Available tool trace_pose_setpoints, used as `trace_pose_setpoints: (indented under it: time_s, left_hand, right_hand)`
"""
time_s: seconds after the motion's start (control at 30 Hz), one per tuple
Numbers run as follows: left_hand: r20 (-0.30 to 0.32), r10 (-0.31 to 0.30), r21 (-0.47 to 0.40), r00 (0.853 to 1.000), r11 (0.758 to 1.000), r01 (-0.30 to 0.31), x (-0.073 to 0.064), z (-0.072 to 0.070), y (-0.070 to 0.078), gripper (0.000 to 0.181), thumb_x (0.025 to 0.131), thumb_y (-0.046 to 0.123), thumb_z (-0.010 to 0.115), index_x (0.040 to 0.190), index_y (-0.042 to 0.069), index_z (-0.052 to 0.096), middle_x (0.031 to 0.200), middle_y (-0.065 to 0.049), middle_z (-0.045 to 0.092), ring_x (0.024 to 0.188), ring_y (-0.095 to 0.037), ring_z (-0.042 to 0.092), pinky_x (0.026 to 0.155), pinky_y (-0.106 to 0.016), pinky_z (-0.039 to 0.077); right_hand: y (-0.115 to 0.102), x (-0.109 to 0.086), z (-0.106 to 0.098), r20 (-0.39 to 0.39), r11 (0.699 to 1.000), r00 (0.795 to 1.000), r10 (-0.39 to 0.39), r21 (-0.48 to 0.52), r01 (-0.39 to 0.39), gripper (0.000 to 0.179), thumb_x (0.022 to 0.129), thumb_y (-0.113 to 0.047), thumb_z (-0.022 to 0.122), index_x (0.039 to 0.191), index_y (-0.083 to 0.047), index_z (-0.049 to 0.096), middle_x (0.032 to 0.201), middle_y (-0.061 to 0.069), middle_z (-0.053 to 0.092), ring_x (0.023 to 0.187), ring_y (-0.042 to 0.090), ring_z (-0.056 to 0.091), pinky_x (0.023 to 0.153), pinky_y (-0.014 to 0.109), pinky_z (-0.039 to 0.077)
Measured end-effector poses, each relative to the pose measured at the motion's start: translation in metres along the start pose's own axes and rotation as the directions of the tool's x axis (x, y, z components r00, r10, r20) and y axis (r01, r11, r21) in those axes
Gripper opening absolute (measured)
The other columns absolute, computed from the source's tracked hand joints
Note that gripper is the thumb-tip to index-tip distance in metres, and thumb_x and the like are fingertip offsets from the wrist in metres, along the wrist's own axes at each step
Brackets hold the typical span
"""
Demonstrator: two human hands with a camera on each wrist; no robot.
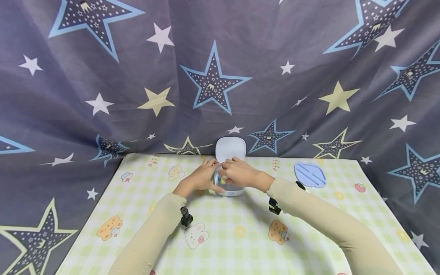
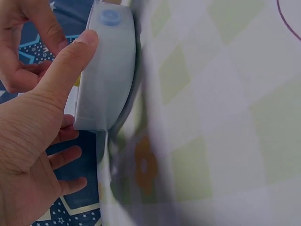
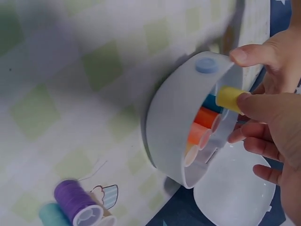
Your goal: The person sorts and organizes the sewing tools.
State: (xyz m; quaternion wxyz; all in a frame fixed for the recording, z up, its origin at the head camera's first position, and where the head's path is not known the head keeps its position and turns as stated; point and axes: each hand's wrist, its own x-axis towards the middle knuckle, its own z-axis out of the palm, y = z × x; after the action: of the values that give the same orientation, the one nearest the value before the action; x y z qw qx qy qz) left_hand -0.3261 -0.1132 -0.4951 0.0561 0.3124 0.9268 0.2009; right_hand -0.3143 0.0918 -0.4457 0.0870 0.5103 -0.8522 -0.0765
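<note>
A small pale box point(image 1: 231, 193) stands near the back of the table, its white lid point(image 1: 230, 148) swung up behind it. My left hand point(image 1: 203, 176) holds the box at its left side, the thumb lying along the front wall near a blue button point(image 2: 110, 17). Over the opening, my right hand point(image 1: 240, 173) pinches a yellow thread spool point(image 3: 228, 98) between thumb and fingers. Inside the box, in the right wrist view, lie a teal spool point(image 3: 211, 104), an orange spool point(image 3: 207, 118), a peach spool point(image 3: 198, 135) and a cream spool point(image 3: 190, 154).
To the right on the table lies a flat blue tray-like piece point(image 1: 310, 175). A purple spool point(image 3: 77, 202), a turquoise spool point(image 3: 54, 215) and a beige spool point(image 3: 109, 220) lie together beside the box. A star-patterned curtain point(image 1: 213, 114) hangs behind the table.
</note>
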Motion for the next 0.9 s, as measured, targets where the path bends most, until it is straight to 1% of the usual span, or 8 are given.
trace_pose_setpoints:
  time_s: [0.13, 0.23, 0.53, 0.73, 0.9]
  left_hand:
    - [0.014, -0.007, -0.007, 1.000, 1.000, 0.007, 0.000, 0.000, 0.000, 0.109, 0.072, 0.059, 0.087, 0.155, 0.006, 0.040, 0.141, -0.009, 0.046, 0.133, -0.030, 0.042, 0.112, -0.050, 0.044]
    - [0.020, -0.011, 0.001, 1.000, 1.000, 0.011, -0.001, 0.000, 0.000, 0.109, 0.072, 0.060, 0.086, 0.155, 0.006, 0.040, 0.141, -0.008, 0.045, 0.133, -0.031, 0.042, 0.112, -0.049, 0.044]
    - [-0.009, 0.001, 0.003, 1.000, 1.000, -0.001, 0.000, 0.004, -0.003, 0.110, 0.072, 0.059, 0.087, 0.155, 0.004, 0.040, 0.142, -0.009, 0.046, 0.131, -0.031, 0.043, 0.113, -0.048, 0.044]
    - [-0.023, 0.006, 0.000, 1.000, 1.000, -0.006, 0.000, 0.007, -0.006, 0.110, 0.072, 0.058, 0.087, 0.155, 0.003, 0.040, 0.143, -0.009, 0.045, 0.130, -0.029, 0.043, 0.113, -0.046, 0.044]
    - [-0.028, 0.007, -0.023, 1.000, 1.000, -0.007, -0.001, 0.007, -0.005, 0.109, 0.073, 0.057, 0.087, 0.154, 0.002, 0.040, 0.144, -0.009, 0.045, 0.131, -0.029, 0.043, 0.113, -0.047, 0.045]
  right_hand:
    - [0.000, -0.001, 0.003, 0.023, 0.999, 1.000, -0.014, -0.030, 0.015, 0.023, 0.090, -0.028, 0.078, 0.111, -0.020, 0.072, 0.106, -0.001, 0.069, 0.093, 0.019, 0.059, 0.085, 0.036, 0.048]
    - [0.000, -0.001, 0.005, 0.026, 0.998, 0.999, -0.032, -0.051, 0.033, 0.023, 0.089, -0.028, 0.079, 0.110, -0.020, 0.071, 0.105, 0.000, 0.069, 0.092, 0.018, 0.059, 0.084, 0.036, 0.048]
    - [-0.001, 0.001, 0.013, -0.002, 0.994, 0.998, -0.063, -0.087, 0.063, 0.026, 0.088, -0.031, 0.080, 0.109, -0.019, 0.070, 0.108, 0.003, 0.069, 0.096, 0.020, 0.061, 0.083, 0.037, 0.050]
    - [-0.001, 0.002, 0.020, -0.034, 0.989, 0.996, -0.084, -0.129, 0.078, 0.025, 0.088, -0.034, 0.079, 0.107, -0.020, 0.070, 0.106, 0.002, 0.069, 0.095, 0.018, 0.062, 0.080, 0.035, 0.049]
    - [-0.002, 0.004, 0.025, -0.018, 0.985, 0.996, -0.083, -0.153, 0.080, 0.026, 0.091, -0.036, 0.076, 0.111, -0.020, 0.070, 0.109, 0.001, 0.069, 0.098, 0.018, 0.062, 0.084, 0.035, 0.050]
